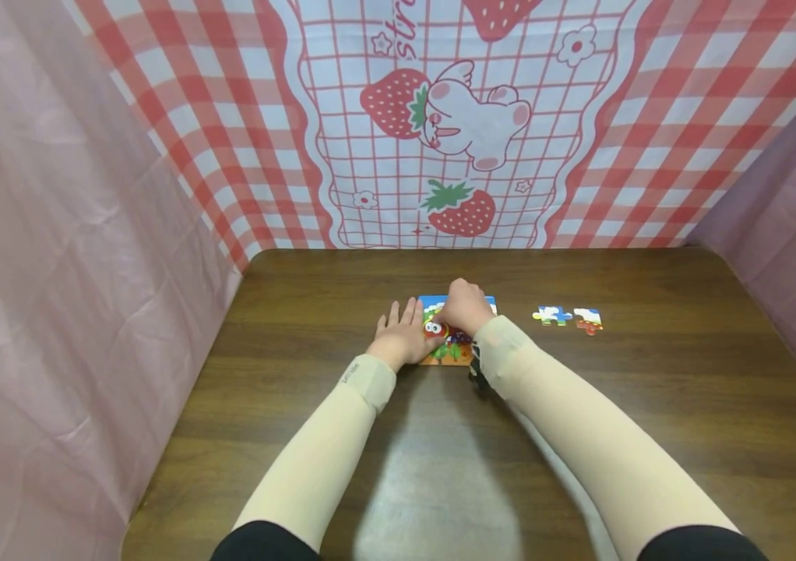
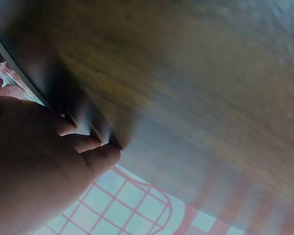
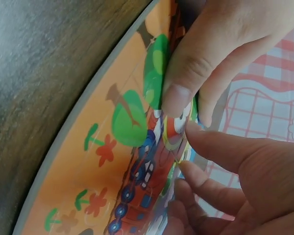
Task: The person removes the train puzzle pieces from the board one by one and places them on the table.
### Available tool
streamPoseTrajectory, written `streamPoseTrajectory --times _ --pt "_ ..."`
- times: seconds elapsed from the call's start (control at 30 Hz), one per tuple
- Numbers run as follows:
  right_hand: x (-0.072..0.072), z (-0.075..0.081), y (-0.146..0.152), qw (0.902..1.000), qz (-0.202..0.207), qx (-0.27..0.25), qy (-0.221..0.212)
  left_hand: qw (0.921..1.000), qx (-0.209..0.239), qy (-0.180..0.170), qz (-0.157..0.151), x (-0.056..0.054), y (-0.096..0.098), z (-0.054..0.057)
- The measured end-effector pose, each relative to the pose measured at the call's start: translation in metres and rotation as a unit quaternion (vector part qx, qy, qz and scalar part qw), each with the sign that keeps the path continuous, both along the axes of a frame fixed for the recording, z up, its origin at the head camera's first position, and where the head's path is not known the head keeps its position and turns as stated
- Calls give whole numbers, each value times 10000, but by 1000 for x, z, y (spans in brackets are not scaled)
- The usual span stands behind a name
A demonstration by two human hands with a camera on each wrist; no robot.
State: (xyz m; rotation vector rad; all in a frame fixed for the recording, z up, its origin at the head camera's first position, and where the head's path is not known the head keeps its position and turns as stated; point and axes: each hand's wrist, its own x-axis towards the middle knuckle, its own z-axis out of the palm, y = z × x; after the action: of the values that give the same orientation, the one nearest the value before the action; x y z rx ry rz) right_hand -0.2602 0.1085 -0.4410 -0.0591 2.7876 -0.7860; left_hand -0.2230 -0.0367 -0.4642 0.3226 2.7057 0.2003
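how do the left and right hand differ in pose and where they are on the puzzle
The left hand has its fingers spread and mostly straight; the right hand has its fingers bent.
The left hand lies at the left edge of the puzzle; the right hand is over its far right part, nearer the loose pieces.
Both hands touch the puzzle and come from pale sleeves.

The head view is bright, glare whitening the counter (image 1: pixel 433 467) at lower centre between 2 soft shadows; left-wrist view dim, blurred; right-wrist view clearer.
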Motion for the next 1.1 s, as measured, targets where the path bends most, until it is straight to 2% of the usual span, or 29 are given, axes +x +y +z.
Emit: streamPoseTrajectory --times 0.17,0.33,0.67,0.9,1.03,1.1 --pt "-7 -8 3 9998 211 73 6 10000 1 -11 22 0 0 0" --pt "-8 -11 5 9997 257 15 9 10000 -38 -11 12 0 1 0" --pt "-3 -7 7 9981 39 -596 148 10000 -59 -44 23 0 1 0" --pt "-3 -10 8 9967 -18 -778 226 10000 -36 -55 33 0 1 0" --pt "-5 -13 9 9965 47 -795 269 9999 -72 -125 72 -3 1 -3" --pt "-5 -14 9 9966 117 -760 302 9998 -80 -164 93 -7 2 -8"
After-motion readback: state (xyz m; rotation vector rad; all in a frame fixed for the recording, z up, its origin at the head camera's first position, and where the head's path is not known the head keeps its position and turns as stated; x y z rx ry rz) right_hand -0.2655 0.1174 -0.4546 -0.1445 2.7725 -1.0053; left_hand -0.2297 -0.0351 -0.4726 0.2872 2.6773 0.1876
